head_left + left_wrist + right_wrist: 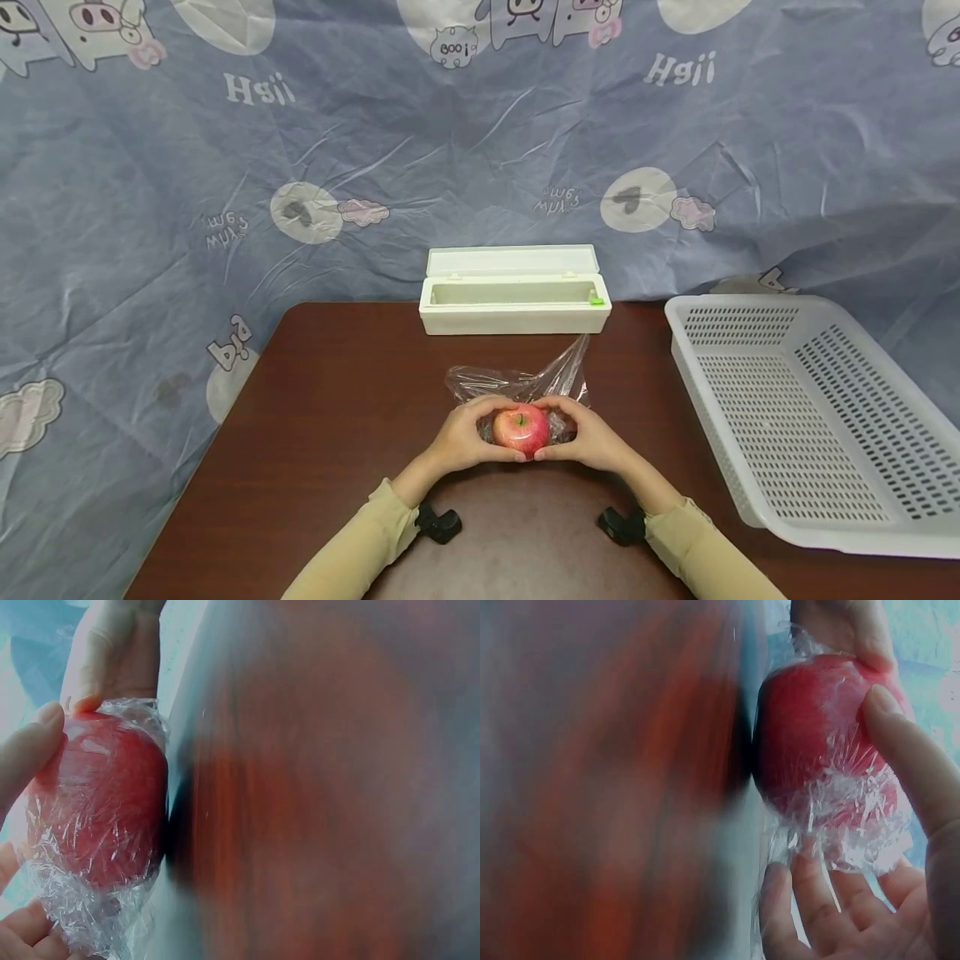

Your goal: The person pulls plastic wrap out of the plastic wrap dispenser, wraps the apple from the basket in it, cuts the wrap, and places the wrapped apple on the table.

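Note:
A red apple with its stem facing up sits on the table in the head view, between both hands. Clear cling film covers it and bunches up at its sides, with a loose sheet spreading out behind. My left hand grips the apple from the left, thumb at the near side and fingers around the far side. From the right, my right hand holds it the same way. Both wrist views show the wrapped apple close up, film crumpled below the fingertips.
Behind the apple stands a long white box with its lid raised and a small green piece at its right end. A white perforated basket occupies the right side. The brown table meets a patterned blue cloth at the back.

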### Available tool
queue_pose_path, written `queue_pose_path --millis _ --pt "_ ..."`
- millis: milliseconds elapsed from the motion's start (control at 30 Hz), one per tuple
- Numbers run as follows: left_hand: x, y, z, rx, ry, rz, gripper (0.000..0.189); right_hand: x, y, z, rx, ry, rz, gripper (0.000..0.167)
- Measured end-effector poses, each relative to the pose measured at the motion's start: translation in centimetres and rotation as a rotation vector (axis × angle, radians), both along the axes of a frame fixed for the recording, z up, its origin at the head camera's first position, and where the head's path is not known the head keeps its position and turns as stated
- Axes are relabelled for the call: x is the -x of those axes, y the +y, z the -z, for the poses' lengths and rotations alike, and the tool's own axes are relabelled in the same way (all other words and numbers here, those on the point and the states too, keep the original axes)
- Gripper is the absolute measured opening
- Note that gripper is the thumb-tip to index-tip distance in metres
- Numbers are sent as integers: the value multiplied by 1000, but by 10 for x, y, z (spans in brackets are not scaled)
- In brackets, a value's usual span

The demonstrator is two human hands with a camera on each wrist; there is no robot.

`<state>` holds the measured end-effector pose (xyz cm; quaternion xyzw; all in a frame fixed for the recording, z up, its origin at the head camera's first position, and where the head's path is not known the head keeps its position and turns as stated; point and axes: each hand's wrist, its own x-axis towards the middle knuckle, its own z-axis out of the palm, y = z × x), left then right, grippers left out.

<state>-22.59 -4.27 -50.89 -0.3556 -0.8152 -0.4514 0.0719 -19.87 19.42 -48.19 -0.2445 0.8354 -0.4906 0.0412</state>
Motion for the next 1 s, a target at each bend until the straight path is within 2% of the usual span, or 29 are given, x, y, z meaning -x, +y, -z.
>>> queue_pose_path --millis 167,300,400,533,633,700,833,933,1000 --pt "-10 -2 1 -13 -17 29 66 -6 5 21 -3 -2 3 64" --pt "-18 -4 3 -29 -23 43 66 -13 4 29 29 -24 -6 63" --pt "-22 -5 4 -42 -2 43 67 -19 1 26 38 -20 16 65" --pt "-26 -5 6 -51 27 46 69 -29 -4 9 52 -18 19 67" --pt "-27 -6 8 -44 17 53 74 -33 -5 -1 62 -26 9 67" --pt "-27 -7 10 -41 2 67 77 -33 -6 -3 62 -35 15 67" --pt "-26 -8 13 -62 -27 89 79 -29 -4 6 74 -40 37 66" --pt "-26 -8 15 -115 -65 87 77 -25 -2 17 91 -41 48 66" --pt "-27 -7 14 -150 -62 77 74 -23 -1 21 95 -36 57 65"
